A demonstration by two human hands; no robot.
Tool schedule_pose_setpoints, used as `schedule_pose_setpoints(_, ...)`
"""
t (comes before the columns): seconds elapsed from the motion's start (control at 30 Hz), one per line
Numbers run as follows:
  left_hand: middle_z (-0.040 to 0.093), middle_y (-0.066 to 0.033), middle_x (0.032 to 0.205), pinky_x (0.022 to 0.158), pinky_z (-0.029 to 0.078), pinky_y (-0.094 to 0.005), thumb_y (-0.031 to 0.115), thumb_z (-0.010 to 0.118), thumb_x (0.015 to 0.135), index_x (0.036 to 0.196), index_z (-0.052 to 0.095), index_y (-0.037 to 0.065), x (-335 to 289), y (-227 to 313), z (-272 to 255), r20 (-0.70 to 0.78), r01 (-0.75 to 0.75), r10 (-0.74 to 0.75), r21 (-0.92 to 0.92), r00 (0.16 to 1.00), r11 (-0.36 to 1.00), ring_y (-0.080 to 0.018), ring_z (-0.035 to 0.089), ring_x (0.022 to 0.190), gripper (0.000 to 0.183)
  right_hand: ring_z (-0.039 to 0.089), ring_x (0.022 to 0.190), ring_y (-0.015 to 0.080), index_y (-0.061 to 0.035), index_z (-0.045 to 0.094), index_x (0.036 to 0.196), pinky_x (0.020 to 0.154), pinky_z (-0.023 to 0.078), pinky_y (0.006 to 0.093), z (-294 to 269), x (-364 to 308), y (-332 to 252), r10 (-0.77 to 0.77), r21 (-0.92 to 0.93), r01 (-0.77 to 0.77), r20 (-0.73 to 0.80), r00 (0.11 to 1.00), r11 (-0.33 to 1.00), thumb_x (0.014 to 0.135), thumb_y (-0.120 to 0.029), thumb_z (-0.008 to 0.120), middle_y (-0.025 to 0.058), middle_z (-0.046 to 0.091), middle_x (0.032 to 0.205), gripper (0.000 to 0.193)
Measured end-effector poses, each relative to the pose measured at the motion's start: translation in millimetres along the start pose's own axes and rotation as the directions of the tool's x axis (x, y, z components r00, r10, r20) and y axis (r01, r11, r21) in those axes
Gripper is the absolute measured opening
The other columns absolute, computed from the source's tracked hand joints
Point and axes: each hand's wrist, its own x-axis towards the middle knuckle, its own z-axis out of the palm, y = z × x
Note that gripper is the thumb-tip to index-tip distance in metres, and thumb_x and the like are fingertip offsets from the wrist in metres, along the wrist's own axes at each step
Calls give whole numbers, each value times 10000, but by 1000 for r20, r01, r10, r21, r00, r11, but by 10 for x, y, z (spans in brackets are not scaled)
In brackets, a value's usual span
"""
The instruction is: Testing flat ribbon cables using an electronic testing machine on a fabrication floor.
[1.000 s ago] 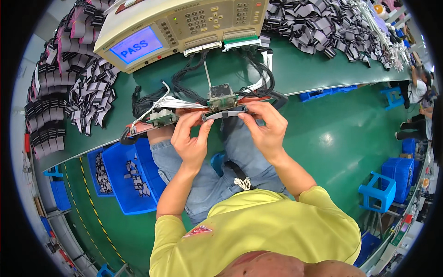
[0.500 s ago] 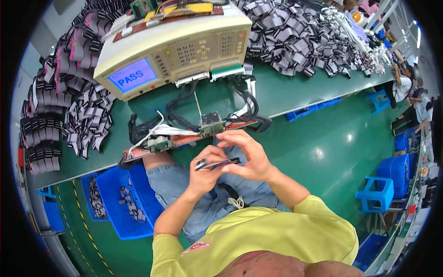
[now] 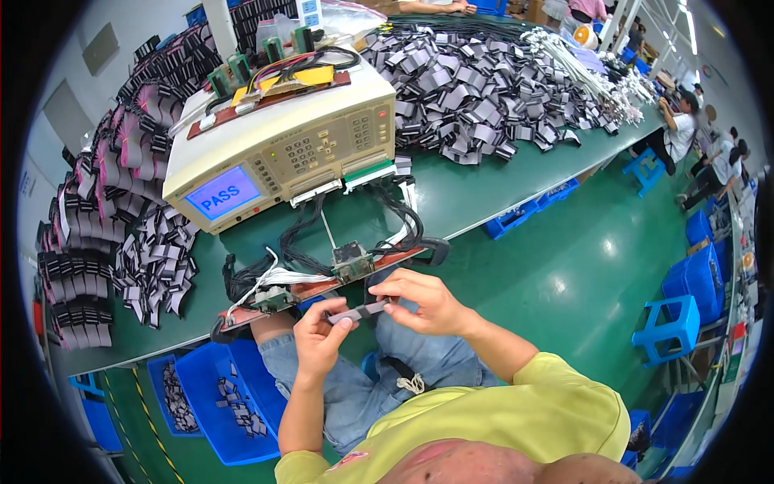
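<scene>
A short grey ribbon cable [image 3: 359,313] with black connector ends is stretched between my two hands above my lap. My left hand [image 3: 319,332] pinches its left end between thumb and fingers. At the other end, the fingers of my right hand [image 3: 426,302] are closed on the cable, partly hiding that connector. Just beyond my hands lies a reddish test board along the bench edge, with one socket block [image 3: 352,263] near my right hand and another socket block [image 3: 275,299] to the left. Black and white wires run from them to a beige tester [image 3: 322,153] with a lit screen.
Loose ribbon cables [image 3: 476,93] form a big heap on the green bench [image 3: 468,189], with a smaller pile [image 3: 156,262] and stacked bundles [image 3: 72,278] at left. Blue bins [image 3: 230,452] holding cables stand below. A blue stool [image 3: 667,329] is at right; people sit farther off.
My hands have moved apart, and the cable between them now lies extended and more visible. The whole view has shifted, showing more of the bench's far side.
</scene>
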Motion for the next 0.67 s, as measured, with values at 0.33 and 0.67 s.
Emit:
schedule_pose_setpoints(0.33, 752, -72, 1040, 771, 532, -256, -30, 791, 894, 1152, 749, -9, 149, 61, 57, -161, -134, 195, 325, 968, 936, -125, 685, 908, 262, 712, 910, 210, 35, 745, 1053, 768, 600, 327, 222, 79, 169, 132, -11, -143, -319, 938, 990, 832, -4, 861, 141, 722, 1067, 253)
schedule_pose_setpoints(0.67, 748, -110, 1058, 774, 571, -290, 3, 845, 849, 1205, 757, 19, 204, -16, 70, -137, -251, 449, 672, 883, 697, -196, 717, 925, 368, 733, 813, 263, 28, 752, 1013, 701, 593, 330, 458, 105, 309, -35, -232, -95, -497, 867, 968, 803, 19, 864, 139, 735, 930, 239)
